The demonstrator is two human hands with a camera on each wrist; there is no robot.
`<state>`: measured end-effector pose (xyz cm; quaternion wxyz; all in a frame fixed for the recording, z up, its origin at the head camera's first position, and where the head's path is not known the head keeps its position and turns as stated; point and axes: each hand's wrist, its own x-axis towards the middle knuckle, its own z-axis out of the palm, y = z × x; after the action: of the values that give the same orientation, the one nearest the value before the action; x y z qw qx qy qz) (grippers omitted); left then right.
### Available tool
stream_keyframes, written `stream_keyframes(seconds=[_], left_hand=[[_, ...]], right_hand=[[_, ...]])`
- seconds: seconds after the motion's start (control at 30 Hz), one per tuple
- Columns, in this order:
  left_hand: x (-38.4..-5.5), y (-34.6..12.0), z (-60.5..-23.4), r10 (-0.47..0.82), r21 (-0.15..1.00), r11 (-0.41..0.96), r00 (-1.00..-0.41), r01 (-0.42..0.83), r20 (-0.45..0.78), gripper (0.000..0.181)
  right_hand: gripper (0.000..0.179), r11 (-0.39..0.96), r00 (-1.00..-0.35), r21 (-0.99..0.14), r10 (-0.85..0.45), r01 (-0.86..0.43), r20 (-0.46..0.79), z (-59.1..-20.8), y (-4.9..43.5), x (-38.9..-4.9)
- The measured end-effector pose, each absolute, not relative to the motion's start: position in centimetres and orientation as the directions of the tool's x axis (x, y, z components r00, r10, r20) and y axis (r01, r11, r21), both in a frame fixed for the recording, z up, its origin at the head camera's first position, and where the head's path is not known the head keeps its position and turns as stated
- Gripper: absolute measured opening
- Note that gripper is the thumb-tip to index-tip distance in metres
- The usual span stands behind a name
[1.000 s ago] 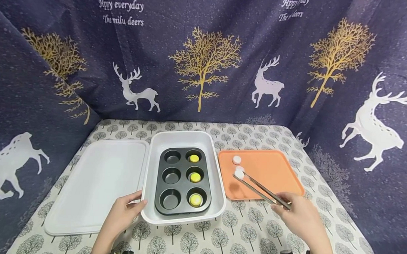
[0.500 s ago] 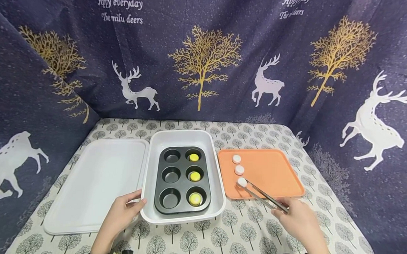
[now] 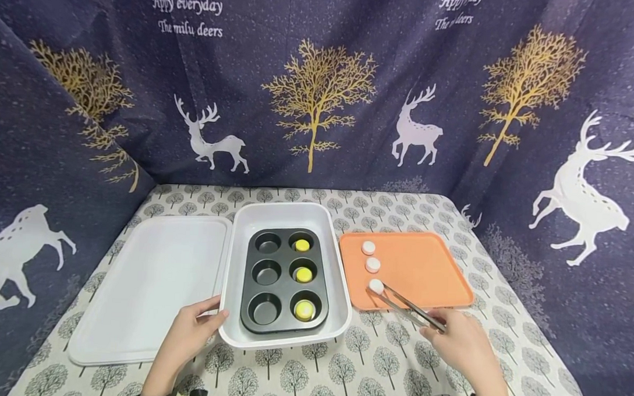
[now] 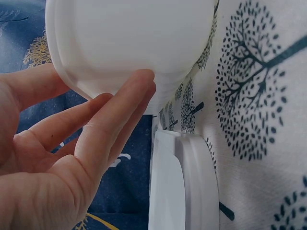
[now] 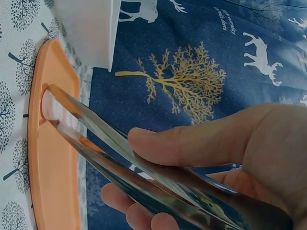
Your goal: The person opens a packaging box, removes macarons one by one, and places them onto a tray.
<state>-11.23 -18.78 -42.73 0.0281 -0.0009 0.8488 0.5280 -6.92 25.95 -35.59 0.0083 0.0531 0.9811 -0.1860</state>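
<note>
My right hand [image 3: 464,340] holds metal tongs [image 3: 413,309]; in the right wrist view, the tongs' tips flank a small white round piece [image 5: 53,108] at the orange tray [image 3: 424,271]. Whether they press on it cannot be told. Two similar white pieces, the nearer [image 3: 373,264] and the farther [image 3: 368,247], lie behind it. With fingers along the outer wall and thumb at the rim, my left hand [image 3: 189,333] holds the white deep bin [image 3: 340,292] by its near left side. Inside stands a dark muffin tin [image 3: 284,290]; its right-hand cups hold yellow round pieces [image 3: 304,275].
A flat white tray or lid [image 3: 157,280] lies to the left of the bin. Tree-patterned cloth [image 3: 300,384] covers the table. A dark blue curtain [image 3: 354,24] with deer and trees hangs behind and at both sides.
My right hand has moved the tongs and the white piece toward the tray's near edge, away from the middle white piece it overlapped. My left hand stays at the bin.
</note>
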Motion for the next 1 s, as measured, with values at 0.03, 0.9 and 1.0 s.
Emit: stream_keyframes(seconds=[0.03,0.9,1.0], left_hand=[[-11.2,-18.8,-42.7,0.028,0.898,0.439,-0.998,-0.033,-0.05,0.048],[-11.5,-19.1,-42.8,0.023,0.887,0.46,-0.999,-0.033,-0.049,0.048],[-11.5,-19.1,-42.8,0.02,0.885,0.465,-0.999,-0.034,-0.049,0.048]], right_hand=[[0.04,0.924,-0.994,-0.367,0.102,0.11,-0.042,-35.6,25.9,-6.9],[0.048,0.888,-0.994,-0.458,0.011,-0.038,0.105,-31.0,25.1,-9.8],[0.043,0.886,-0.993,-0.458,-0.021,-0.071,0.115,-30.6,23.8,-11.1]])
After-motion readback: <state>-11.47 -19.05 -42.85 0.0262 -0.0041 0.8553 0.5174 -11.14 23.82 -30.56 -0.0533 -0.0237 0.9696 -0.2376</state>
